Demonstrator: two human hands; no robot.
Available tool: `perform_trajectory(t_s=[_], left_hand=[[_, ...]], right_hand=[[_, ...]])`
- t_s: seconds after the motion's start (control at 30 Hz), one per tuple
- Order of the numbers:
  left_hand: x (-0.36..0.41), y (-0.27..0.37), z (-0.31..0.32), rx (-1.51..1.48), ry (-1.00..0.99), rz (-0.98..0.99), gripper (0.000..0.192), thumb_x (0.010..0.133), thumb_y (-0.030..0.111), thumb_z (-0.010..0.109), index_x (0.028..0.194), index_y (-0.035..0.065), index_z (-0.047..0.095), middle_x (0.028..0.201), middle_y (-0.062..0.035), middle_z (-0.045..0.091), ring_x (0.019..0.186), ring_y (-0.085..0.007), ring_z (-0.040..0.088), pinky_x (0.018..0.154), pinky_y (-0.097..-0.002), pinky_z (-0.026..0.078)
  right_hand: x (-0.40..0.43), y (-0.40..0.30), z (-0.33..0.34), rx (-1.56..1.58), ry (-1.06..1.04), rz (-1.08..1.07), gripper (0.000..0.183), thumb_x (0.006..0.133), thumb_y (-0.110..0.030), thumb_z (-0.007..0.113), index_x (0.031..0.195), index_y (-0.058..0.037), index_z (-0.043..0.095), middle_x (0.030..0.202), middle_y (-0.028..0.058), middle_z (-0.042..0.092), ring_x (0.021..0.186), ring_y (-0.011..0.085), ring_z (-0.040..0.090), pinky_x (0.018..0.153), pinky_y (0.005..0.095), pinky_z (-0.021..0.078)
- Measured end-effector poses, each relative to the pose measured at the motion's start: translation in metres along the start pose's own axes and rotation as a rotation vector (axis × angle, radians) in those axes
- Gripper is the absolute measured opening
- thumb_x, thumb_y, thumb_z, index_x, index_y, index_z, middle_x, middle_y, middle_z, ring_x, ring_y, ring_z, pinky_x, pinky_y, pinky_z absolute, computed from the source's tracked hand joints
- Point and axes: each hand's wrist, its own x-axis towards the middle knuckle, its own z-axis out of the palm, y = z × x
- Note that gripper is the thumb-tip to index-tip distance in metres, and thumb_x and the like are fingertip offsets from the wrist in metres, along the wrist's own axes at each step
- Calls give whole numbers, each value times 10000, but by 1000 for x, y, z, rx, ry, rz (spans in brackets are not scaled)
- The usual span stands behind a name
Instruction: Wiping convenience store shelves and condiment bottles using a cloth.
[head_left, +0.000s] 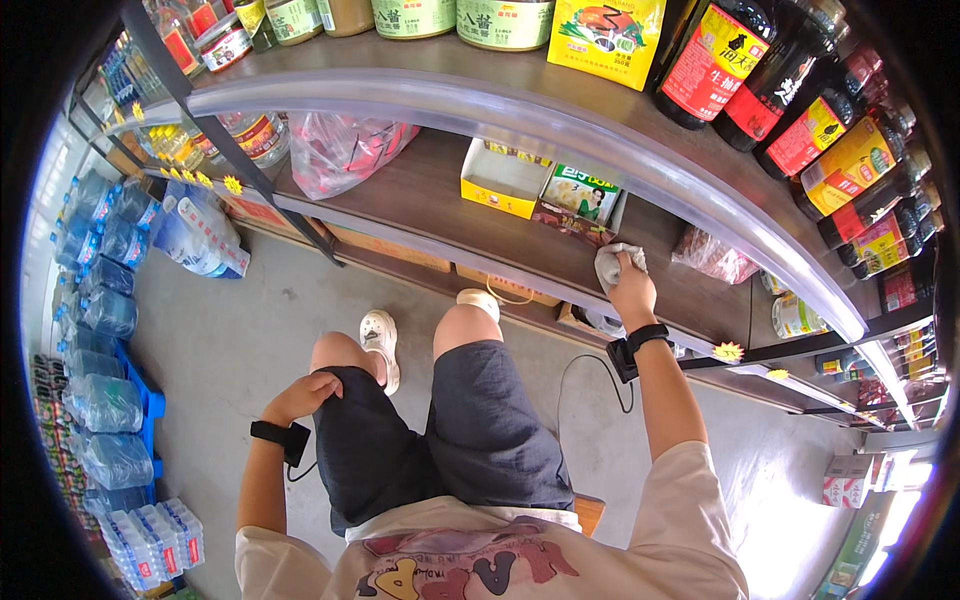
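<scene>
My right hand (632, 289) grips a crumpled pale cloth (619, 264) at the front part of a brown shelf board (420, 195). Just beyond the cloth stand an open carton of green and brown packets (581, 196) and an open yellow-and-white box (499, 180). To their right lies a clear bag of reddish-brown food (714, 253). My left hand (311, 394) rests on my left knee, at the hem of my dark shorts, with its fingers curled and partly hidden; whether they pinch the fabric I cannot tell.
Sauce bottles (712, 64) and jars (415, 16) stand on the shelf above, behind a curved clear edge strip (480, 97). A plastic bag with red contents (345, 150) lies left on the lower shelf. Large water bottles (112, 397) line the left side. A black cable (592, 358) hangs near my right wrist.
</scene>
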Motion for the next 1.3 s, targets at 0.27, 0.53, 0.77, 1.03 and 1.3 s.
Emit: perform_trajectory(t_s=[0.27,0.53,0.77,1.03,1.3], left_hand=[[0,9,-1,92,36,-18,169,905,111,449,833,50,589,825,-105,593,809,-253,567,754,-329,446],[-15,-1,-3,149,62,-51,180,922,138,437,855,49,579,825,-82,575,813,-221,546,763,-318,435],[-26,-13,-3,117,111,-120,157,893,111,452,842,47,586,820,-87,597,831,-234,574,761,-326,445],[-36,-17,-9,41,88,-273,164,902,119,445,851,53,586,802,-64,588,786,-190,546,740,-300,439],[-47,-27,-6,17,95,-247,149,906,131,460,861,56,580,775,-47,575,735,-165,524,702,-288,435]], right_hand=[[3,-3,0,5,-27,24,440,704,-113,625,1124,-121,497,1019,144,620,833,319,637,647,422,523],[1,-6,2,25,54,22,396,715,-101,599,1096,-157,505,866,167,645,803,357,626,648,444,510],[0,-6,1,16,47,30,417,706,-95,613,1105,-143,503,894,177,641,816,347,627,657,441,512],[0,-9,-3,31,38,19,442,708,-89,600,1137,-129,502,948,161,633,827,336,631,662,433,514],[2,-7,-1,-18,-13,59,455,701,-100,624,1136,-128,493,970,141,636,810,315,640,648,425,523]])
